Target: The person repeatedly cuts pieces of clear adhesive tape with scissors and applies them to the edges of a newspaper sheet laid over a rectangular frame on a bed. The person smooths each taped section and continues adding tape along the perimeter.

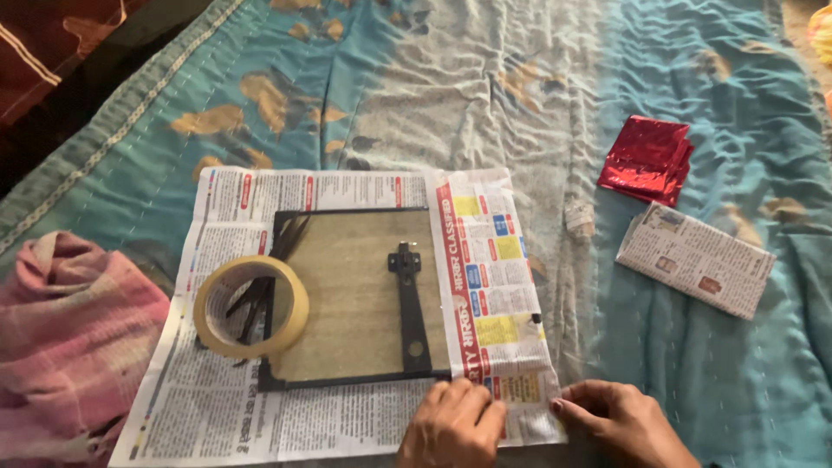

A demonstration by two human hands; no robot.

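A picture frame (pixel 355 295) lies face down on a spread newspaper sheet (pixel 234 407); its brown back board carries a black stand strut (pixel 409 308). The sheet's right part (pixel 490 277) is folded over the frame's right edge. My left hand (pixel 452 425) presses flat on the fold's near corner, next to the frame's bottom right corner. My right hand (pixel 620 420) pinches the paper's near right edge with its fingertips. A roll of tan tape (pixel 251 305) rests on the frame's left side, with scissors partly under it.
Everything lies on a teal patterned bedspread (pixel 485 95). A folded red shiny foil sheet (pixel 646 159) and a folded newspaper (pixel 695 258) lie to the right. A pink checked cloth (pixel 69 338) is bunched at the left.
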